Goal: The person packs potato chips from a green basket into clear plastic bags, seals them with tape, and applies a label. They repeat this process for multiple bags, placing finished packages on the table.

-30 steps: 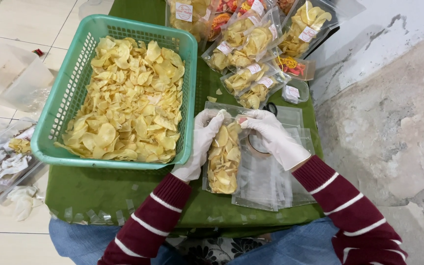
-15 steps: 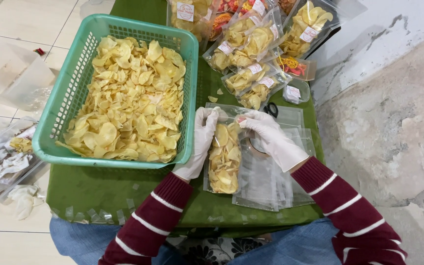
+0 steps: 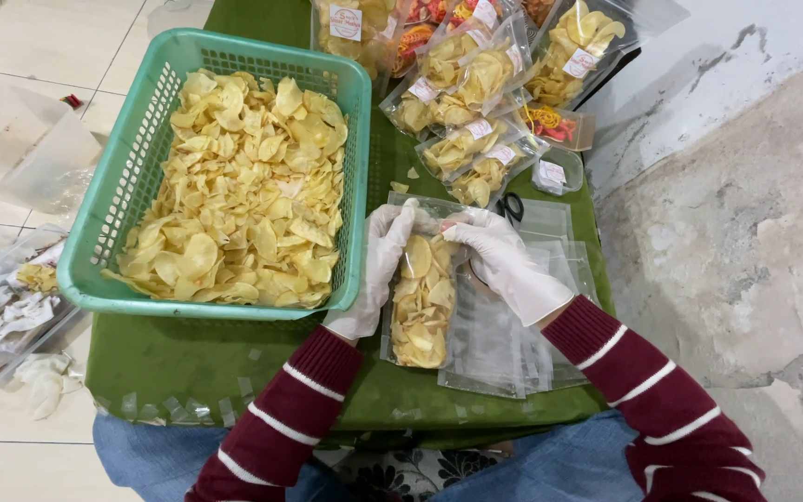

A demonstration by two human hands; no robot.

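Both hands gloved, sleeves striped maroon. Left hand [image 3: 375,270] grips the left side of the top of a clear bag of chips [image 3: 423,302]; right hand [image 3: 504,260] pinches the top right corner. Hands close together, both clamped on the bag's mouth, not touching each other as far as visible.

Bag lies flat on the green cloth-covered table [image 3: 188,363], near its front edge, long axis running front to back, mouth toward the far edge. Neither hand is nearer; both are on it.

Green basket [image 3: 113,204] of loose chips sits just left of the left hand. Stack of empty clear bags [image 3: 504,349] lies under and right of the filled bag. Sealed bags [image 3: 476,84] crowd the far right corner.
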